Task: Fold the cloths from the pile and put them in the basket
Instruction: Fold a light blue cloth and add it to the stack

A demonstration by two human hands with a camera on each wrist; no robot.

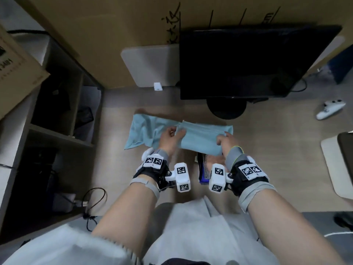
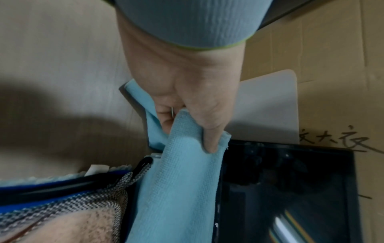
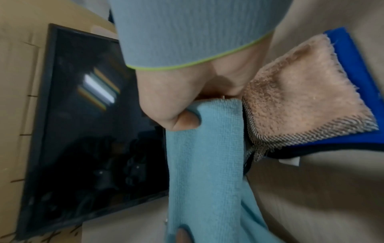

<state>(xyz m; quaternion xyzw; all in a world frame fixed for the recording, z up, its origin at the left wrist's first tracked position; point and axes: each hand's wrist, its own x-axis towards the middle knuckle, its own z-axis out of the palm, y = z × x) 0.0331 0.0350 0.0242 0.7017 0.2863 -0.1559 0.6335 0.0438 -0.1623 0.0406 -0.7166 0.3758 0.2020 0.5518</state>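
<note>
A light blue cloth (image 1: 198, 138) is being held stretched just above the tabletop (image 1: 267, 142), long axis running left to right. Its left fold is being pinched by the left hand (image 1: 169, 138), its right end by the right hand (image 1: 226, 143). The basket (image 1: 203, 169) is lying just below, nearer the person.

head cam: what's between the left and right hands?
Head view: the folded span of the light blue cloth runs between the left hand and right hand; each pinches one end, with nothing else between them.
</note>
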